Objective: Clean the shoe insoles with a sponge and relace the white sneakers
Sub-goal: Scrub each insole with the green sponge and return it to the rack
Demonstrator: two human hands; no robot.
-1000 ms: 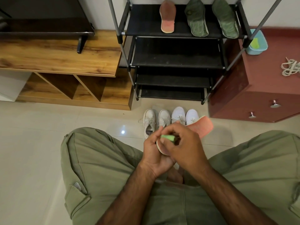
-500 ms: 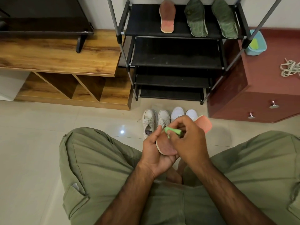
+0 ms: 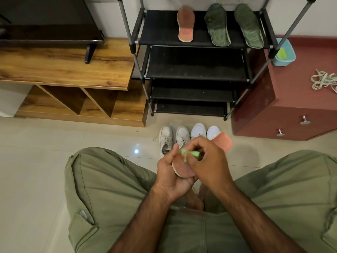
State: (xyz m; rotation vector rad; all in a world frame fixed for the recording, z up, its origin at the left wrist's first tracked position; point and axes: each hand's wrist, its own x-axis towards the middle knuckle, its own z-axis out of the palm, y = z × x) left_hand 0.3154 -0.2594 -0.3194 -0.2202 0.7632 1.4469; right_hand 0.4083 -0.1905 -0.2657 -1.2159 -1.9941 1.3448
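My left hand (image 3: 169,172) grips a brown and pink insole (image 3: 223,141) from below, above my lap. Its pink end sticks out to the right past my right hand (image 3: 209,159). That hand pinches a green sponge (image 3: 191,153) against the insole's top side. Two pairs of white sneakers (image 3: 182,136) stand side by side on the floor just beyond my hands; the left pair shows laces. A bundle of white laces (image 3: 323,81) lies on the red cabinet at the right.
A black shoe rack (image 3: 193,73) stands ahead; a pink-brown insole (image 3: 185,24) and two green insoles (image 3: 233,24) lie on its top shelf. A blue tub (image 3: 284,53) with something green inside sits on the red cabinet (image 3: 291,110). A wooden TV unit (image 3: 69,70) is at left.
My right hand has slid the sponge along the insole, away from me and slightly right. The left hand keeps its hold on the insole.
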